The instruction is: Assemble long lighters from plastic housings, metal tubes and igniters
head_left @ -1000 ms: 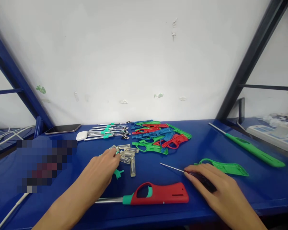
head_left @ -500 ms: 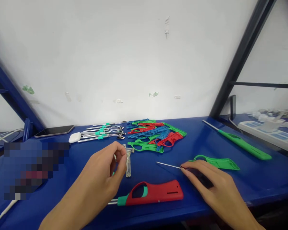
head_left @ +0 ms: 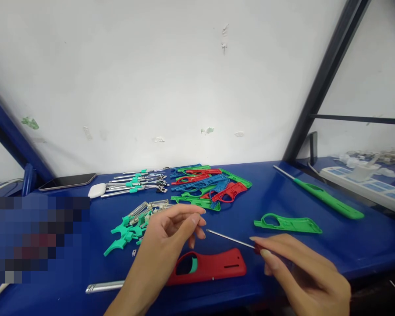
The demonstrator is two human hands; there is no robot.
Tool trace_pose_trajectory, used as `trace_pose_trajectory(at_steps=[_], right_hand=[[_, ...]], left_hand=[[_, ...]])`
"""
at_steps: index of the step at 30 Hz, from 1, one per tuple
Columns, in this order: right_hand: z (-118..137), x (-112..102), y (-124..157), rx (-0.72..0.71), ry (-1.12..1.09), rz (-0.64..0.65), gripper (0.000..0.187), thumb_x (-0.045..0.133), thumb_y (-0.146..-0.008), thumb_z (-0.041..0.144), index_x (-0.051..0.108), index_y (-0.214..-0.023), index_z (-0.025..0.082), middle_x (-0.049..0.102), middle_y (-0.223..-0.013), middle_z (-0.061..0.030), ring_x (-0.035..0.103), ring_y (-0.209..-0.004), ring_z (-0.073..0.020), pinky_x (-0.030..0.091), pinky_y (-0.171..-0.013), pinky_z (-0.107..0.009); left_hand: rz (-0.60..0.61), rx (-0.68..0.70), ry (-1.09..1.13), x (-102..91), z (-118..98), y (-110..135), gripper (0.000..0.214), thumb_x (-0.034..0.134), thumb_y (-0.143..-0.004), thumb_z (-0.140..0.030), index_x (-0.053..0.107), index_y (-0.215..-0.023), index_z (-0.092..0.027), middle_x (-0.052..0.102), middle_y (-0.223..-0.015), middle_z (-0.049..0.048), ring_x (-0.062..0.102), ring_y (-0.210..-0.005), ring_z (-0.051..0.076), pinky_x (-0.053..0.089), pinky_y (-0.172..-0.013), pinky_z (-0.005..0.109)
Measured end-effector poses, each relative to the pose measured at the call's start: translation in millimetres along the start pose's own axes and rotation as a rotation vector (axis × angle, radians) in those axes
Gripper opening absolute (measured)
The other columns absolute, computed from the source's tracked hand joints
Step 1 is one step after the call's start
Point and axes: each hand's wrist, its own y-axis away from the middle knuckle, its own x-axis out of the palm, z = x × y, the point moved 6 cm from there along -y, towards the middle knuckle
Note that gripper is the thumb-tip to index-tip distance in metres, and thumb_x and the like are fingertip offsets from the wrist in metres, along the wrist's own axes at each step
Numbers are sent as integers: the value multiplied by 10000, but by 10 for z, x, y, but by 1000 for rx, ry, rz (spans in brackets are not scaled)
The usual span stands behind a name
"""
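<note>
While the right hand pinches a screwdriver just beyond the red lighter, the left hand, half-curled, partly hides the lighter, its grasp unclear. The lighter lies on the tabletop, probably light, stiff and slick; best gripped around its broad handle.

—Which tool is gripped at right?
—A screwdriver, its slim silver shaft pointing left, its dark red handle largely hidden within the right hand.
—And on the near tabletop?
—A red lighter, lying lengthwise on its side, its slotted grip to the right and its silver barrel to the left. A teal trigger shows inside the loop; the left hand and wrist cover part of the lighter's middle.
</note>
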Motion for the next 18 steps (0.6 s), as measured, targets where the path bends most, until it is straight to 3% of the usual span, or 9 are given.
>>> trace_pose_trajectory(at_steps=[8, 15, 18], right_hand=[[-102, -8, 16, 74, -1, -67, 198, 769, -923, 238, 877, -1038, 358, 836, -882, 4, 620, -490, -146, 632, -665, -331], [-79, 11, -8, 19, -1, -43, 189, 783, -923, 227, 879, -1057, 320, 819, -855, -7, 656, -546, -144, 580, -553, -261], [-73, 20, -15, -5, 2, -18, 214, 771, -933, 202, 871, -1069, 333, 820, -882, 9, 703, -619, -142, 576, -580, -236]], left_hand=[[26, -10, 75, 118, 54, 50, 230, 829, -895, -416, 825, -941, -190, 819, -826, 69, 632, -582, 103, 501, -525, 164], [11, 44, 61, 97, 16, 45, 252, 844, -881, -430, 841, -930, -183, 827, -820, 80, 597, -535, 92, 521, -512, 165], [15, 57, 32, 99, 26, 43, 266, 827, -897, -449, 839, -931, -186, 824, -814, 76, 592, -533, 89, 520, -520, 167]])
